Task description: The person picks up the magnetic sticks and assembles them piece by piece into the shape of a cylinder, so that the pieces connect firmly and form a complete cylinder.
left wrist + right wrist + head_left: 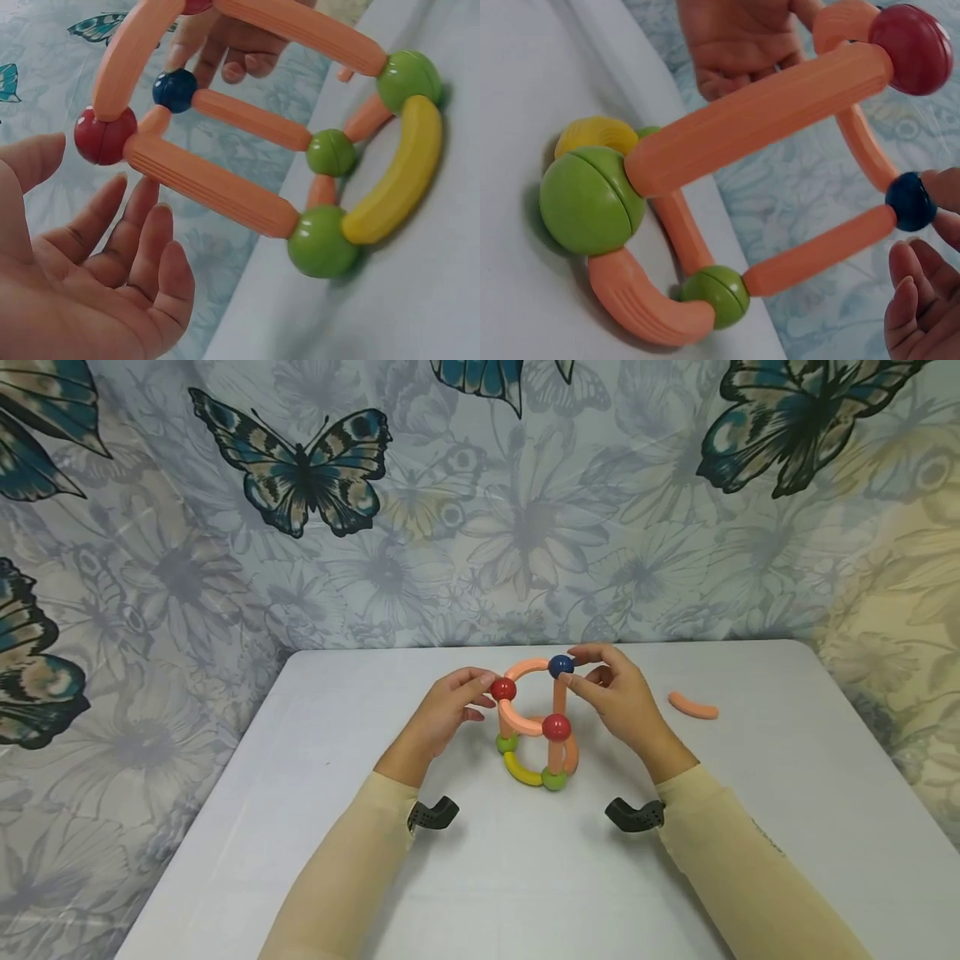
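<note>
A toy frame of rods and balls (pixel 536 722) stands upright near the middle of the white table (pixel 300 827), a little toward its far edge. Its long axis runs bottom to top: straight orange rods rise from a ring at the base to a ring at the top. The base ring lies flat on the table, made of green balls (pixel 322 241) joined by a curved yellow rod (pixel 397 180) and curved orange ones. The top ring is made of curved orange rods linking two red balls and a blue ball (pixel 560 666). The rods are ribbed along their length and the balls are glossy.

The left hand (pixel 450 706) touches the far-left red ball (pixel 503 689) with its fingertips; in the left wrist view the fingers are loosely bent beside the ball, not wrapped round it. The right hand (pixel 618 693) pinches the blue ball between thumb and fingertips.

A loose curved orange rod (pixel 693 706) lies on the table toward the right edge, well apart from the frame.
</note>
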`<state>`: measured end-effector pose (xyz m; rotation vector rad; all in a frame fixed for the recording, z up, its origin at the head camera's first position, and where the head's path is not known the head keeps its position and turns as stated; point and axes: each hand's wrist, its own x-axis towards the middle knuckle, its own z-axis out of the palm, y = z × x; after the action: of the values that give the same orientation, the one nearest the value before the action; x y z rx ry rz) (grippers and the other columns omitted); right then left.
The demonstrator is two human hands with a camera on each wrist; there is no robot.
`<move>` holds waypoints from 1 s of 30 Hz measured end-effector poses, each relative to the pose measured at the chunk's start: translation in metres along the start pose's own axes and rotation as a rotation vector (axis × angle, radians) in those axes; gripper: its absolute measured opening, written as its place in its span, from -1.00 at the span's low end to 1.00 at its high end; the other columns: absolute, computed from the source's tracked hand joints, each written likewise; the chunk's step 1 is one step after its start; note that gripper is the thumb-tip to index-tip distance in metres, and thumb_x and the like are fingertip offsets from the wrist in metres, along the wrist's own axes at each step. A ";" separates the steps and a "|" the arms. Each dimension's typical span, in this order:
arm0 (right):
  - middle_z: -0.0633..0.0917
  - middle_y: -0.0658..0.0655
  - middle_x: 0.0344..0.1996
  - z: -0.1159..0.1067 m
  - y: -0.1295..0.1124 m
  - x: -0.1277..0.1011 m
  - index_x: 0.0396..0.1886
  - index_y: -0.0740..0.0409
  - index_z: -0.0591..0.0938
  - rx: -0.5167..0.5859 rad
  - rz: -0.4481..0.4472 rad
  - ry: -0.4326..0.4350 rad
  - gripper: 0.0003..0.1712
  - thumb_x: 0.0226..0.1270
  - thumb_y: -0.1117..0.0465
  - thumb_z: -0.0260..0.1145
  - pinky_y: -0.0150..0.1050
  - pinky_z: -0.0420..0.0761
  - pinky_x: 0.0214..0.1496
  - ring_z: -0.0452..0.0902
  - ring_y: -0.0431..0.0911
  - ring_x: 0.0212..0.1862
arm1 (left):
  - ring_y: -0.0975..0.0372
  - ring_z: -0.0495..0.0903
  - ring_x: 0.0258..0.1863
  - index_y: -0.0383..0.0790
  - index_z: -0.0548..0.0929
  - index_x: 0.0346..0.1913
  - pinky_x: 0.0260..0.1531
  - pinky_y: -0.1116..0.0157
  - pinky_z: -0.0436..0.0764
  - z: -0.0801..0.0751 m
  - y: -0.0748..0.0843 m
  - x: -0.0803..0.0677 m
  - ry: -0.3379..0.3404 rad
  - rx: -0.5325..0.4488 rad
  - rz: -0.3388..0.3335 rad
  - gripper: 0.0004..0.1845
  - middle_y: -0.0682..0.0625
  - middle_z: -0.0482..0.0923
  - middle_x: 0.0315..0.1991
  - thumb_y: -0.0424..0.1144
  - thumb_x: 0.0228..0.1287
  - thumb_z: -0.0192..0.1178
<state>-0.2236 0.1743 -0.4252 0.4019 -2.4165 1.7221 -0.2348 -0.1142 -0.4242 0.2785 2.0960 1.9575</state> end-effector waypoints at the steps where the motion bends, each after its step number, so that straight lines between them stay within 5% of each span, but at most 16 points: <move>1: 0.61 0.19 0.19 -0.002 0.001 -0.001 0.41 0.18 0.60 0.002 0.003 0.004 -0.48 0.59 0.13 0.47 -0.30 0.52 -0.26 0.57 0.09 -0.18 | 0.00 0.65 0.05 -0.26 0.71 0.16 -0.05 0.15 0.63 -0.001 -0.003 -0.002 0.011 0.009 -0.011 -0.60 -0.09 0.74 0.06 0.03 0.65 0.23; 10: 0.62 0.19 0.21 -0.031 0.018 -0.017 0.41 0.16 0.59 -0.037 0.038 0.056 -0.51 0.64 0.10 0.41 -0.35 0.50 -0.24 0.54 -0.01 -0.15 | 0.09 0.66 -0.06 -0.27 0.72 0.08 -0.13 0.20 0.63 0.003 -0.045 -0.021 0.075 0.002 -0.121 -0.69 -0.07 0.71 0.02 -0.06 0.60 0.27; 15: 0.63 0.19 0.21 -0.051 0.032 -0.031 0.38 0.16 0.61 -0.109 0.061 0.092 -0.51 0.65 0.03 0.41 -0.33 0.52 -0.22 0.51 -0.03 -0.01 | 0.11 0.63 -0.23 -0.30 0.72 -0.04 -0.28 0.25 0.59 0.010 -0.056 -0.035 0.053 0.023 -0.133 -0.74 -0.12 0.73 -0.12 -0.12 0.57 0.31; 22: 0.64 0.09 0.16 -0.092 0.064 -0.044 0.38 0.12 0.62 -0.109 0.150 0.197 -0.50 0.64 -0.01 0.41 -0.38 0.58 -0.24 0.57 -0.18 0.06 | 0.01 0.65 -0.26 -0.24 0.78 -0.03 -0.37 0.28 0.59 0.024 -0.055 -0.049 -0.022 0.102 -0.018 -0.83 -0.14 0.76 -0.14 -0.20 0.52 0.36; 30: 0.62 0.06 0.16 -0.122 0.098 -0.053 0.46 0.14 0.56 -0.212 0.310 0.244 -0.29 0.58 -0.22 0.39 -0.33 0.42 -0.05 0.44 -0.11 0.13 | -0.17 0.57 -0.35 -0.27 0.74 0.16 -0.38 0.30 0.59 0.042 -0.053 -0.054 -0.166 0.126 0.179 -0.75 -0.15 0.70 0.15 -0.32 0.51 0.34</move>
<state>-0.2064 0.3266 -0.4878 -0.2086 -2.5402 1.4890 -0.1682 -0.0948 -0.4761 0.6515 2.1526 1.8263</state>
